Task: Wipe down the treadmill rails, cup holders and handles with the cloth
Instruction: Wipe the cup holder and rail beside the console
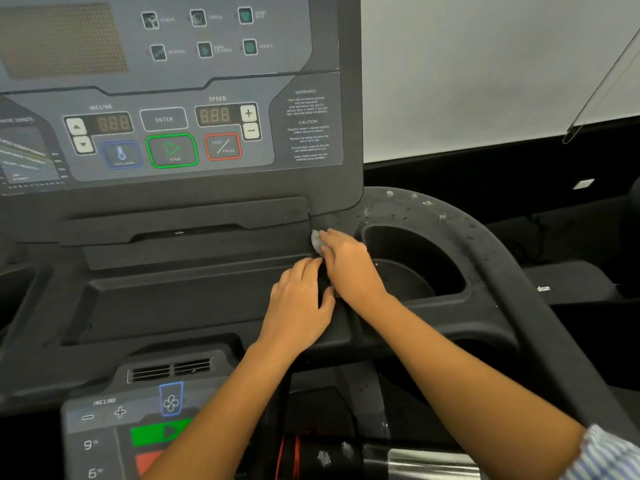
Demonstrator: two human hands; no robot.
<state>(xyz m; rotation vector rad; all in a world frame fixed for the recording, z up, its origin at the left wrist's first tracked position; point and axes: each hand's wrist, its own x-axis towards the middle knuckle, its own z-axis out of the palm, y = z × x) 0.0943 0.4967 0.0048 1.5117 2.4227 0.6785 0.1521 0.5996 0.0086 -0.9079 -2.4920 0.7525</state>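
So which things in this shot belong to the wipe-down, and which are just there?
Part of the job: cloth, right hand on it, left hand, cup holder, droplet-speckled handle.
Just there: control panel, fan vent, hanging cord.
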